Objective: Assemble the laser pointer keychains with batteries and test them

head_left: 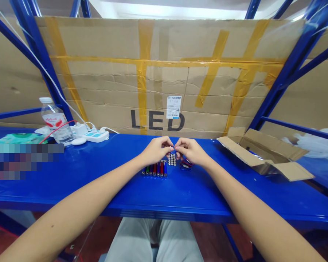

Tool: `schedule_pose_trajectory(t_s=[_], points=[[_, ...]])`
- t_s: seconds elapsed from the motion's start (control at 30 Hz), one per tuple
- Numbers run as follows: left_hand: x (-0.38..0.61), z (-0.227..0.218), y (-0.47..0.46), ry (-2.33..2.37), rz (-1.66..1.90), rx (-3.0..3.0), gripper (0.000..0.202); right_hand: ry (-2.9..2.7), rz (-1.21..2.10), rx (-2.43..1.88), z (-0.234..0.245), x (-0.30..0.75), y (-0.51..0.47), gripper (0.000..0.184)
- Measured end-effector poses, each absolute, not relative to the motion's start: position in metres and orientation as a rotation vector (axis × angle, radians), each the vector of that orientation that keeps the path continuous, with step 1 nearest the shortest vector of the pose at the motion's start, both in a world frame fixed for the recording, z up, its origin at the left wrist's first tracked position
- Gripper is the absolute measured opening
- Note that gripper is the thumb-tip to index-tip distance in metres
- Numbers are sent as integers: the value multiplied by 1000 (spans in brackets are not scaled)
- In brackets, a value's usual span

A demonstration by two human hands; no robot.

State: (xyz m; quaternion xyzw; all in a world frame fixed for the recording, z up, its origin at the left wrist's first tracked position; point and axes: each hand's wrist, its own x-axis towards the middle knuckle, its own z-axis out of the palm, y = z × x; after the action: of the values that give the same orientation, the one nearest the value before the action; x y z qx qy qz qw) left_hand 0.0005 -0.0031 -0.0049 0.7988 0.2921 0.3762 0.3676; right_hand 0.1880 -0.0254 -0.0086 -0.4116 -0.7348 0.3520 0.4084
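My left hand [159, 148] and my right hand [188, 148] meet over the blue table [98, 189], fingertips pinched close together. Something small and pale shows between them, too small to name. Just below the fingertips, small round silver button cells [172, 160] lie in neat rows. A row of slim metallic tubes [157, 170] in red, blue, green and dark colours lies under my left wrist, side by side. Beside my right hand is a little pile of blue and red pieces [186, 165], partly hidden by the fingers.
An open cardboard box [265, 153] stands at the right. On the left are a water bottle [56, 122], a white power strip [97, 135] with cables and a green packet [22, 139]. A large cardboard sheet [112, 83] closes off the back between blue rack posts.
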Motion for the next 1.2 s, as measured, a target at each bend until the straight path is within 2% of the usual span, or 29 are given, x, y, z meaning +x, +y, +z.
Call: schedule_pose_trajectory(t_s=[0.17,0.27,0.37,0.43,0.6,0.77,0.97,1.2], points=[[3,-4,-4,789,1023,2074,9,-1862,931,-1082,-8,184,-30,12],[-3,2,0,864,1132,2081,10,-1884,830,-1137,-7,190,-26,11],[-20,7,11,978,1137,2230,9,-1890,579,-1257,-6,212,-16,29],[-34,8,22,1083,1072,2354,13,-1831,527,-1390,-6,232,-8,41],[-59,2,50,1351,881,2467,16,-1669,633,-1613,-10,266,6,31],[-65,-6,59,1366,740,2450,13,-1599,716,-1501,-15,270,10,15],[-65,-8,58,1373,718,2443,14,-1625,722,-1440,-12,265,7,16],[-69,-7,66,1333,664,2454,14,-1646,484,-1586,-16,275,15,21]])
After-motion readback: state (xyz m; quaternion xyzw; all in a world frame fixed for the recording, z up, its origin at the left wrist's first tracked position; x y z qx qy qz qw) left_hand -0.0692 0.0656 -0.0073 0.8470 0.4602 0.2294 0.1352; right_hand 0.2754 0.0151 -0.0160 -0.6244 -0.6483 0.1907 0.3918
